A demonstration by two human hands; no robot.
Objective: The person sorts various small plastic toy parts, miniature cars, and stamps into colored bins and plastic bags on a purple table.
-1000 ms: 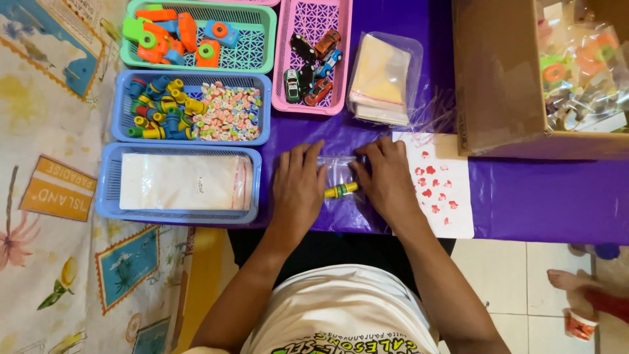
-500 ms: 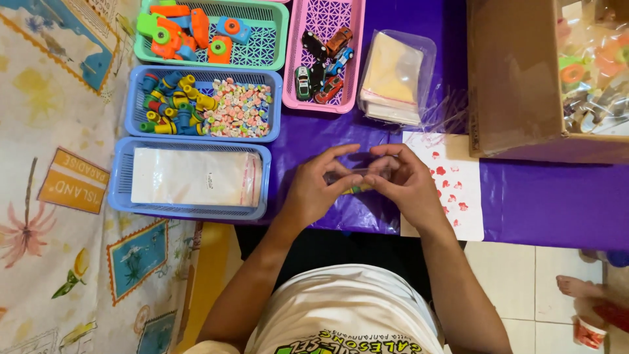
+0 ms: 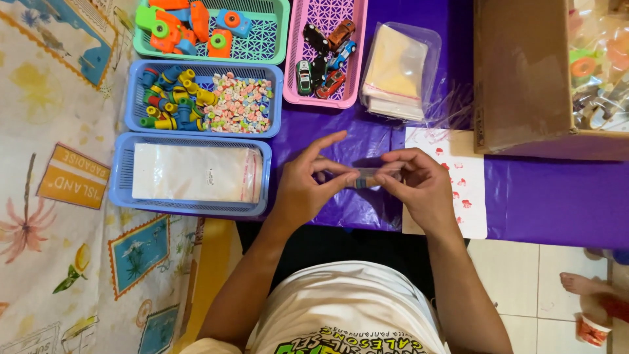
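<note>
At frame centre, your left hand [image 3: 303, 190] and right hand [image 3: 419, 187] pinch a small clear packet [image 3: 368, 177] between closed fingertips, lifted off the purple cloth [image 3: 557, 196], likely to press its edge shut.

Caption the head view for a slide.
Both hands, left hand and right hand, pinch a small clear packet above the purple tablecloth.

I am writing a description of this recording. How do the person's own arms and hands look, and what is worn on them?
Both forearms are bare to the elbow; no sleeve reaches them. The left hand and right hand wear no gloves, and no ring, watch or bracelet is visible. The white shirt has green and yellow print.
</note>
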